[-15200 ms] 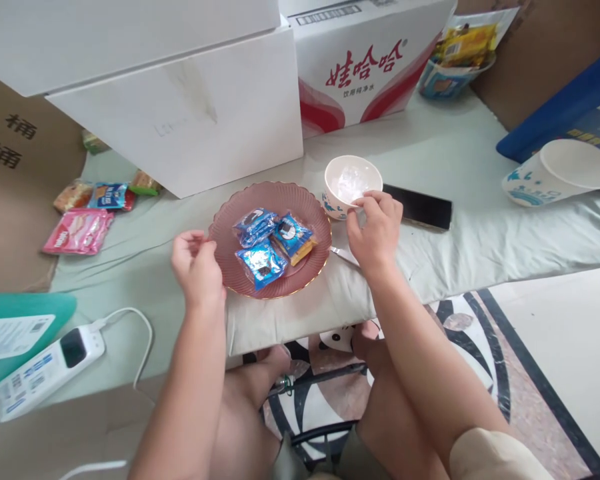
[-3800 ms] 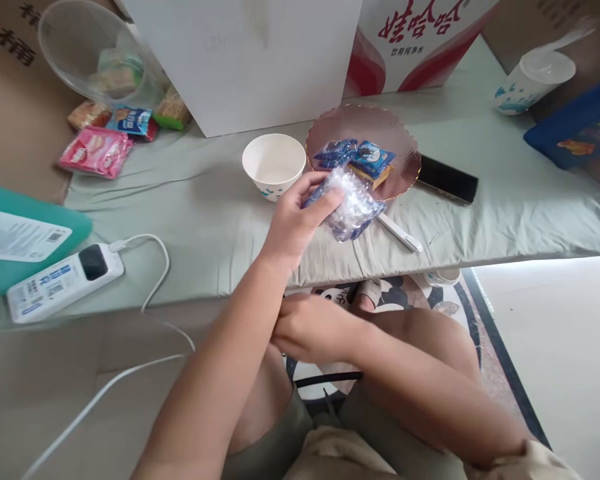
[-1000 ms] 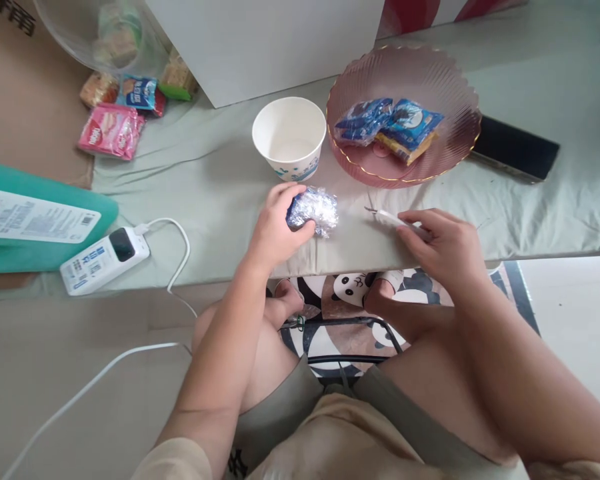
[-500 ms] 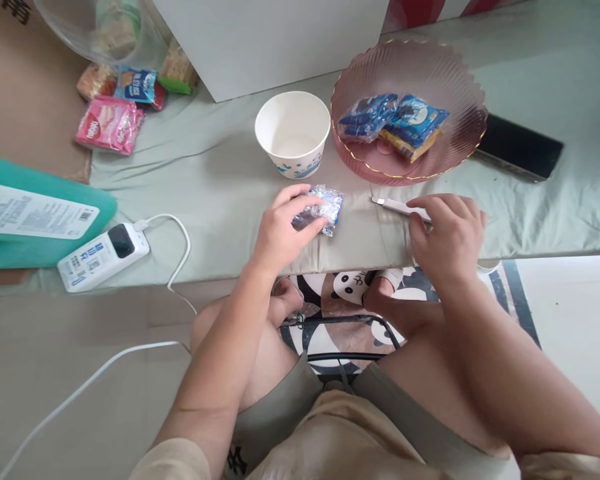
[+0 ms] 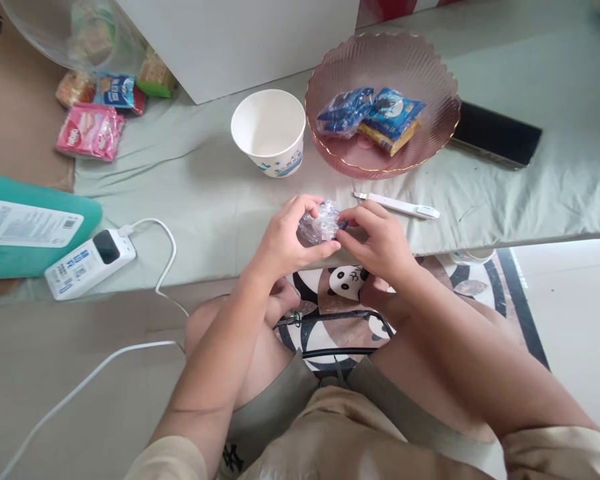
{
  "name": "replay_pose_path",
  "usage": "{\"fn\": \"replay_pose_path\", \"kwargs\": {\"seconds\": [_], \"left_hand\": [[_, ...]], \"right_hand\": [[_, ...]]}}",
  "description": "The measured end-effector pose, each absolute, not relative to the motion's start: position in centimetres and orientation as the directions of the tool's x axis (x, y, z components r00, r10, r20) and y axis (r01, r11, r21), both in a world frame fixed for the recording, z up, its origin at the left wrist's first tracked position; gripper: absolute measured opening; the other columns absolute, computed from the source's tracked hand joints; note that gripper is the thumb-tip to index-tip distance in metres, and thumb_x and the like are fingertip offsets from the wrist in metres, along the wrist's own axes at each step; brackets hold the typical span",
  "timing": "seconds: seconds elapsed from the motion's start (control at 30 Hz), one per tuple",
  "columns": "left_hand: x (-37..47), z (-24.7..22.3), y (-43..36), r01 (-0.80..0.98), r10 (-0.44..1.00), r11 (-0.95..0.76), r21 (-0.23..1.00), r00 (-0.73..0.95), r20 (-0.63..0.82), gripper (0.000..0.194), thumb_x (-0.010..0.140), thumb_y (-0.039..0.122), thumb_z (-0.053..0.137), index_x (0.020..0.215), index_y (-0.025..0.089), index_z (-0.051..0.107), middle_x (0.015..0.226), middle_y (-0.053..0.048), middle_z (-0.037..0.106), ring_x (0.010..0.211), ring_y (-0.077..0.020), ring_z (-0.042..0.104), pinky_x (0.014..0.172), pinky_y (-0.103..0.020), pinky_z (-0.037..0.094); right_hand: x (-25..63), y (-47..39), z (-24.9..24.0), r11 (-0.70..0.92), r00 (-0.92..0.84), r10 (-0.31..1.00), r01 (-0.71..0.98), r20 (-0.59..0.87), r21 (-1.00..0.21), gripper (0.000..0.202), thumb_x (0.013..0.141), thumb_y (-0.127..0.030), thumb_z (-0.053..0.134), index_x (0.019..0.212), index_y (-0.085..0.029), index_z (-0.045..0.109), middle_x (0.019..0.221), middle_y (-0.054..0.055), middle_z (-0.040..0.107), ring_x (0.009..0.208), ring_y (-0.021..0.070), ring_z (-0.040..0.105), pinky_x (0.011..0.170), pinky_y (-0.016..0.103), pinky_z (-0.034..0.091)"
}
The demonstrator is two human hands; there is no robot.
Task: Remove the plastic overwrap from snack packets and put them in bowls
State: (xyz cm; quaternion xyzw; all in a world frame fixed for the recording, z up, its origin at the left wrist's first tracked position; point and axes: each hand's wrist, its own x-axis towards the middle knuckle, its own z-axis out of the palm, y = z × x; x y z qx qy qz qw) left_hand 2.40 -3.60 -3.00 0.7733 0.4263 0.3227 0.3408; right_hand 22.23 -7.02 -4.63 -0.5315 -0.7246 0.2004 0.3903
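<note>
A crinkled snack packet, clear with blue patches, is between my hands near the table's front edge. My left hand curls around its left side, fingers over the top and thumb along the bottom. My right hand pinches its right end between thumb and fingertips. Just beyond the right hand a white utility knife lies on the cloth, tip pointing left. A white paper cup stands behind the packet, open and upright. Beside it, a pink ribbed bowl holds blue packets and a yellow one.
A black phone-like slab lies right of the bowl. At left are a pink snack packet, a green jug and a white power bank with a cable hanging over the table edge. A white box stands behind.
My right hand has let go of the utility knife, leaving it on the cloth, and moved left to grip the packet's right end. The view has shifted slightly to the right.
</note>
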Motion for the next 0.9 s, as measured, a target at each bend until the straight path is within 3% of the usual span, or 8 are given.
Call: {"fn": "replay_pose_path", "kwargs": {"seconds": [0.23, 0.33, 0.4, 0.5, 0.63, 0.7, 0.8, 0.9], "left_hand": [[3.0, -3.3, -3.7, 0.461, 0.919, -0.363, 0.809, 0.323, 0.228, 0.010, 0.084, 0.022, 0.061, 0.076, 0.022, 0.055, 0.116, -0.007, 0.076, 0.121, -0.0243, 0.067, 0.113, -0.044, 0.047], [2.6, -3.5, -3.3, 0.384, 0.967, -0.250, 0.889, 0.143, 0.210, 0.012, 0.084, 0.026, 0.060, 0.073, 0.022, 0.057, 0.104, -0.007, 0.076, 0.104, -0.0221, 0.070, 0.099, -0.040, 0.054], [2.1, -3.3, -2.9, 0.222, 0.996, -0.090, 0.971, 0.033, 0.085, 0.013, 0.083, 0.029, 0.059, 0.072, 0.022, 0.054, 0.091, -0.005, 0.073, 0.086, -0.0197, 0.070, 0.081, -0.036, 0.058], [1.4, -2.5, -2.4, -0.088, 0.985, 0.171, 0.981, 0.030, -0.169, 0.016, 0.079, 0.032, 0.056, 0.070, 0.023, 0.047, 0.078, -0.004, 0.069, 0.070, -0.0191, 0.067, 0.064, -0.033, 0.058], [0.8, -1.2, -2.0, -0.277, 0.937, 0.345, 0.897, 0.045, -0.347, 0.013, 0.076, 0.034, 0.055, 0.073, 0.022, 0.050, 0.076, -0.005, 0.068, 0.066, -0.0194, 0.067, 0.057, -0.032, 0.057], [0.6, -1.0, -1.7, -0.304, 0.924, 0.362, 0.881, -0.003, -0.381, 0.011, 0.075, 0.032, 0.056, 0.074, 0.022, 0.052, 0.074, -0.004, 0.067, 0.065, -0.0177, 0.067, 0.054, -0.028, 0.055], [0.2, -1.1, -1.4, -0.317, 0.902, 0.363, 0.876, -0.117, -0.416, 0.008, 0.071, 0.024, 0.056, 0.072, 0.022, 0.049, 0.068, -0.001, 0.062, 0.057, -0.0131, 0.062, 0.049, -0.022, 0.051], [-0.1, -1.3, -1.2, -0.299, 0.894, 0.327, 0.897, -0.211, -0.396, 0.015, 0.068, 0.017, 0.059, 0.071, 0.022, 0.045, 0.061, 0.003, 0.057, 0.050, -0.0098, 0.054, 0.045, -0.019, 0.047]], "right_hand": [[21.9, -6.8, -5.2, 0.400, -0.161, 0.911, 0.562, 0.379, -0.724, 0.022, 0.095, -0.022, 0.057, 0.104, -0.025, 0.076, 0.094, 0.006, 0.062, 0.086, 0.0201, 0.063, 0.080, 0.038, 0.053], [22.0, -6.9, -5.2, 0.376, -0.149, 0.922, 0.568, 0.358, -0.732, 0.021, 0.094, -0.023, 0.056, 0.105, -0.023, 0.074, 0.098, 0.007, 0.062, 0.092, 0.0220, 0.064, 0.086, 0.040, 0.054], [22.0, -6.9, -5.1, 0.367, -0.147, 0.926, 0.575, 0.349, -0.731, 0.018, 0.091, -0.031, 0.062, 0.103, -0.022, 0.071, 0.105, 0.010, 0.063, 0.100, 0.0254, 0.064, 0.089, 0.042, 0.054], [22.0, -6.7, -5.1, 0.340, -0.159, 0.938, 0.600, 0.308, -0.724, 0.037, 0.082, -0.041, 0.073, 0.113, -0.022, 0.065, 0.122, 0.013, 0.065, 0.110, 0.0307, 0.063, 0.092, 0.046, 0.055], [22.2, -6.5, -5.0, 0.314, -0.204, 0.949, 0.620, 0.239, -0.719, 0.055, 0.082, -0.029, 0.070, 0.136, -0.023, 0.058, 0.123, 0.011, 0.068, 0.106, 0.0293, 0.066, 0.093, 0.046, 0.055], [22.4, -6.5, -5.0, 0.334, -0.218, 0.942, 0.611, 0.253, -0.717, 0.047, 0.085, -0.028, 0.067, 0.132, -0.024, 0.063, 0.118, 0.010, 0.068, 0.106, 0.0284, 0.066, 0.094, 0.046, 0.055], [22.6, -6.5, -5.1, 0.355, -0.182, 0.933, 0.592, 0.310, -0.723, 0.021, 0.087, -0.029, 0.067, 0.107, -0.024, 0.068, 0.113, 0.010, 0.067, 0.109, 0.0295, 0.066, 0.096, 0.049, 0.054], [22.7, -6.6, -5.1, 0.380, -0.144, 0.918, 0.594, 0.371, -0.709, 0.006, 0.085, -0.020, 0.063, 0.084, -0.023, 0.059, 0.120, 0.013, 0.068, 0.121, 0.0325, 0.064, 0.102, 0.053, 0.051]]}}
